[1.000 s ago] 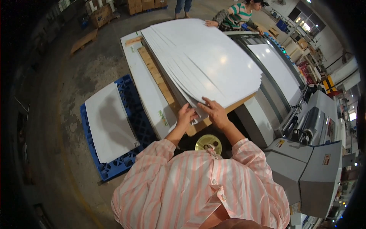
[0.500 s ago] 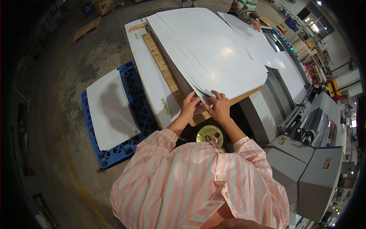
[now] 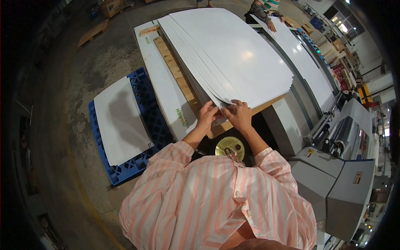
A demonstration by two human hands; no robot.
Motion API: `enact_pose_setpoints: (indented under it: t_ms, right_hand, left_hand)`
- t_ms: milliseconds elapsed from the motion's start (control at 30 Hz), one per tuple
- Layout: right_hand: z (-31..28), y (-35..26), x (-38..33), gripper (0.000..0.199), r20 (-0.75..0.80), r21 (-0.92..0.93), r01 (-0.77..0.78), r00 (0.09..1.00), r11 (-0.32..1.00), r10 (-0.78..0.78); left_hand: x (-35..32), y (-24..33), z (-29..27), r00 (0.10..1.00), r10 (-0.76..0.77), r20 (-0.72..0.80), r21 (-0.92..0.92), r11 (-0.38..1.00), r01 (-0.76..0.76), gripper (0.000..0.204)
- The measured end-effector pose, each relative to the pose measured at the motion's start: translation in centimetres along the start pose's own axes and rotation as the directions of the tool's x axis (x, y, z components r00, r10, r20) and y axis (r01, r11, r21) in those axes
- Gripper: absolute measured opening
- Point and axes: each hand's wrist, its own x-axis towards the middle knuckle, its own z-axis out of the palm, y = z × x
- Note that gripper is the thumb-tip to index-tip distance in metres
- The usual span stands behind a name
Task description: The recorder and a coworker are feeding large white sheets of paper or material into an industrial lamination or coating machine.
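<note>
I see both hands meeting at the near corner of the fanned stack of white sheets [image 3: 233, 58]. The left hand [image 3: 207, 116] pinches the corner edges from the side, fingers curled onto them; the right hand [image 3: 238, 114] lies over the top of the same corner, fingers bent down on the edges. Both grasp the sheets, though how many each holds I cannot tell.

I judge the sheets thin, broad and smooth: light singly, heavy as a pile, prone to sliding on each other and to creasing if lifted by 1 corner alone. Taking hold along the near edge, with hands spread apart, looks safer to me.

The stack rests on a wooden pallet [image 3: 175, 68], beside a long white board [image 3: 164, 89]. Below the wrists sits a round brass-coloured tin lid [image 3: 229, 146], partly covered by my striped shirt [image 3: 216, 200]. The pallet's far side is hidden under the sheets. A grey machine [image 3: 333, 183] stands to the right; another person's hand [image 3: 273, 27] at its far end is cut off by the rim.
</note>
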Motion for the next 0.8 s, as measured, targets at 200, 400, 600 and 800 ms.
enact_pose_setpoints:
  t_ms: [200,400,600,800]
  right_hand:
    - [0.1,-0.3,0.3,0.03,0.038,-0.053,0.008,0.999,0.999,-0.006]
    - [0.6,1.4,1.4,0.03,0.091,0.011,-0.107,0.99,0.994,0.105]
    - [-0.3,1.3,1.6,0.022,-0.188,-0.207,0.205,0.951,0.957,-0.245]
    - [-0.4,3.0,0.1,0.029,-0.223,-0.17,0.438,0.856,0.883,-0.467]
  left_hand:
    - [0.7,-0.5,-0.7,0.999,0.008,0.037,0.102,0.995,-0.012,0.031]
    - [-0.8,1.1,1.2,0.999,-0.025,0.028,0.041,0.999,0.023,0.045]
    - [-0.4,0.4,-0.4,0.998,-0.056,-0.019,0.098,0.994,0.058,0.034]
    - [-1.4,0.4,1.7,0.982,0.11,-0.152,0.308,0.95,-0.058,0.053]
